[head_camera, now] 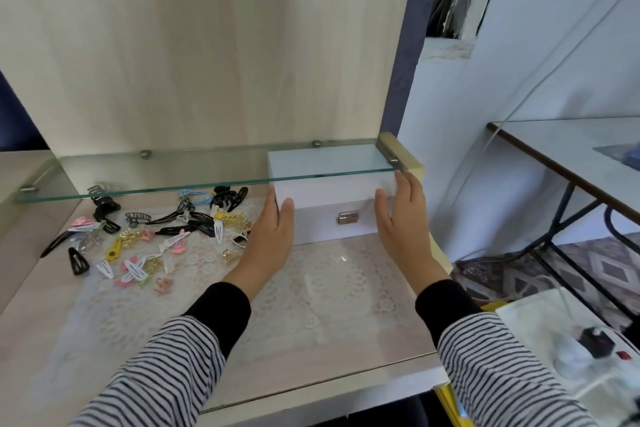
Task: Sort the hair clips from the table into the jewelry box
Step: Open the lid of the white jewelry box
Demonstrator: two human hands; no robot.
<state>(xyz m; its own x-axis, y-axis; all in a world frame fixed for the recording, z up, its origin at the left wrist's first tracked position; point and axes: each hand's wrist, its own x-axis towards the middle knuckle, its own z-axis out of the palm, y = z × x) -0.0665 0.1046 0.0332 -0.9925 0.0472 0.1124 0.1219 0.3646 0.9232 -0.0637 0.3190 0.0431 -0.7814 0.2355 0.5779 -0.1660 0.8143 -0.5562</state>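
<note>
A white jewelry box (332, 196) with a small metal latch (347, 218) stands closed at the back of the table, partly under a glass shelf. My left hand (272, 236) lies flat against the box's left front corner, fingers straight. At the right end of the box my right hand (403, 218) reaches in with straight fingers, touching or nearly touching it. A heap of hair clips (152, 236) in black, white, pink, gold, yellow and blue lies on the table to the left of the box.
The glass shelf (173, 177) on metal pegs overhangs the back of the table, just above the box. A lace mat (311, 288) covers the tabletop. To the right stands a glass-topped metal table (571, 156), with a white bag (568, 340) lower down.
</note>
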